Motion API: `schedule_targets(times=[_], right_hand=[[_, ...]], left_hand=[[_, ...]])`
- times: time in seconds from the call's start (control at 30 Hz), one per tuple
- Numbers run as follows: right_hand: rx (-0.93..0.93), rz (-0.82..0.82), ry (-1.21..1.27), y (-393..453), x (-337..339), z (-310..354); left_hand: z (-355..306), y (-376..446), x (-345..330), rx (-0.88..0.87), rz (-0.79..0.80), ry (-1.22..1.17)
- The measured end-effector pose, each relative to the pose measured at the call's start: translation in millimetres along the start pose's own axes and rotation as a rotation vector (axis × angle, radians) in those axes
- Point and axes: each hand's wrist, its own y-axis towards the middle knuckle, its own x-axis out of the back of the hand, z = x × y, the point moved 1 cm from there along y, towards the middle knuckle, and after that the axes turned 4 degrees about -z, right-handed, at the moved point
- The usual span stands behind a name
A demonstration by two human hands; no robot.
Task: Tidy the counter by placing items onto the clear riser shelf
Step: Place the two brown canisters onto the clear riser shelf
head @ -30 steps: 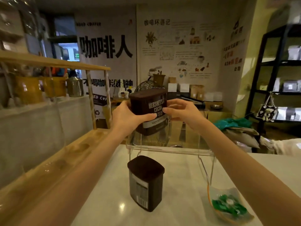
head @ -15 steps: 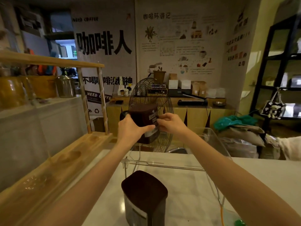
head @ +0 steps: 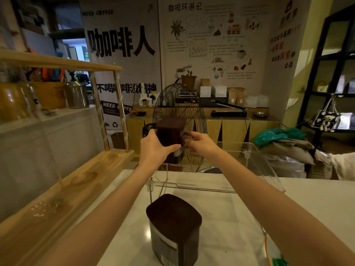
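Both hands are closed round one brown cocoa tin (head: 171,139): the left hand (head: 154,148) wraps its left side with the thumb across the front, and the right hand (head: 199,144) presses fingertips against the right side by the pale label. The tin stands upright, long axis vertical, over the far left corner of the clear riser shelf (head: 255,160). Its base looks to be on or just above the shelf top, but the clear plastic and the wire fan (head: 179,127) behind it make contact hard to judge.

What the next move turns on is the second tin (head: 173,227) – it stands upright on the white worktop (head: 317,198) in front of the riser, nearer the body than the hands and below shelf level. It lies between the two forearms, a little closer to the left one, so either hand could draw back and down to it, the left with less travel. Its long axis is vertical, which suits a side grip – then a lift up and forward over the shelf's front edge. The open shelf area lies to the right of the held tin
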Motion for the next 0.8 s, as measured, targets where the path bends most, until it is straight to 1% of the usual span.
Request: schedule_targets(times=[0.2, 0.53, 0.7, 0.8], right_hand=[[0.022, -0.02, 0.013, -4, -2, -4], [0.074, -0.046, -0.103, -8, -5, -5], [0.07, -0.009, -0.164, -15, -5, -2], [0.075, 0.043, -0.24, -24, -3, 4]], left_hand=[[0, 3, -2, -0.014, -0.03, 0.0], [1, 2, -2, -0.001, -0.044, 0.021], [3, 1, 0, -0.008, 0.044, 0.046], [1, 1, 5, -0.006, 0.169, 0.075]])
